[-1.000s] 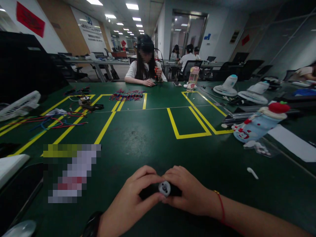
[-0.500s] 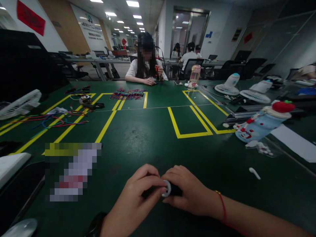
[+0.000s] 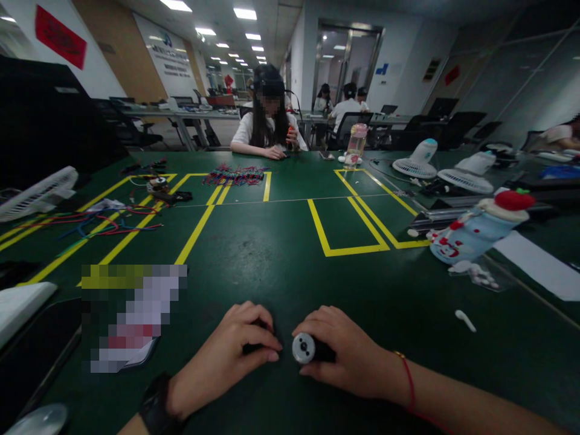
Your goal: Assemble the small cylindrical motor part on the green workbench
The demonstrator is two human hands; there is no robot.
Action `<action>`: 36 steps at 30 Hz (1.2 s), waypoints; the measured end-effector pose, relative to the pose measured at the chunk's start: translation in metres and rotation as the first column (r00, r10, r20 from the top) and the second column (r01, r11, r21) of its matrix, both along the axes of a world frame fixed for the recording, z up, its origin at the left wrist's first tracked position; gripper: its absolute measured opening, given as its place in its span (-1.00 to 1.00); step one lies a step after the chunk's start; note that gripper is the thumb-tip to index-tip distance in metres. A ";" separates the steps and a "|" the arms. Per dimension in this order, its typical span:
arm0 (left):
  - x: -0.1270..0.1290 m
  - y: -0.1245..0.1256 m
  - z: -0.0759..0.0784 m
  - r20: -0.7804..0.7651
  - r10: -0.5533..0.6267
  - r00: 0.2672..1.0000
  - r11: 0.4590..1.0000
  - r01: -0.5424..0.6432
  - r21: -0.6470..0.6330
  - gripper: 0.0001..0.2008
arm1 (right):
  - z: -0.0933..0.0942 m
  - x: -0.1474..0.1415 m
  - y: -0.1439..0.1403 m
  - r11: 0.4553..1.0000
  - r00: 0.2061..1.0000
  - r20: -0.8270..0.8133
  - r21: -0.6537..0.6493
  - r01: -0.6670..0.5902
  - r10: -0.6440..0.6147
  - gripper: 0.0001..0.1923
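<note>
My right hand (image 3: 338, 347) is wrapped around a small cylindrical motor (image 3: 303, 347). The motor's round silver end face points toward the camera and to the left, with a dark centre and small dark holes; its dark body is mostly covered by my fingers. A short gap to the left, my left hand (image 3: 244, 338) is curled with thumb and index fingertips close together in a pinch. Whether anything tiny sits between those fingertips cannot be made out. Both hands are low over the green table (image 3: 254, 284).
A phone-like object (image 3: 140, 353), partly pixelated, lies left. Loose wires (image 3: 113, 223) and a wire bundle (image 3: 235, 175) are farther off. At right are a white earbud (image 3: 466, 320), a blue snowman cup (image 3: 475, 232) and small fans (image 3: 417, 160). A co-worker (image 3: 267, 121) sits opposite.
My left hand has drawn away from the motor's end face, leftward, leaving that face uncovered. My right hand keeps its hold on the motor in nearly the same place.
</note>
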State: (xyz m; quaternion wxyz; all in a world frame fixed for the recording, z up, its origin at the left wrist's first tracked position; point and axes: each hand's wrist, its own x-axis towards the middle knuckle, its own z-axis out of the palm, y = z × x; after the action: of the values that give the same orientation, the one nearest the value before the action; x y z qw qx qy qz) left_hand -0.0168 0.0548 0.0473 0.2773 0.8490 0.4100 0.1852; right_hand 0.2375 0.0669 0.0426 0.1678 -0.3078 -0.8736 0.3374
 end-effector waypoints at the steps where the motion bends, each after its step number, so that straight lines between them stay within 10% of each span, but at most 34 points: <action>1: 0.000 0.001 -0.001 -0.017 -0.002 1.000 1.000 0.001 -0.006 -0.91 | 0.000 0.000 0.000 1.000 1.000 -0.005 -0.001 0.000 0.000 -0.61; 36: -0.004 -0.004 -0.009 -0.021 0.089 0.996 0.994 -0.090 -0.056 -0.66 | -0.003 0.010 -0.004 0.996 1.000 0.009 0.091 -0.011 0.010 -0.57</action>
State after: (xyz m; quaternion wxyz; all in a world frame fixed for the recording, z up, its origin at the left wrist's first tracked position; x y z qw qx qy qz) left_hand -0.0204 0.0509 0.0381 0.2891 0.8232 0.4551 0.1779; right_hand 0.2472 0.0626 0.0396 0.1760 -0.2968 -0.8904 0.2968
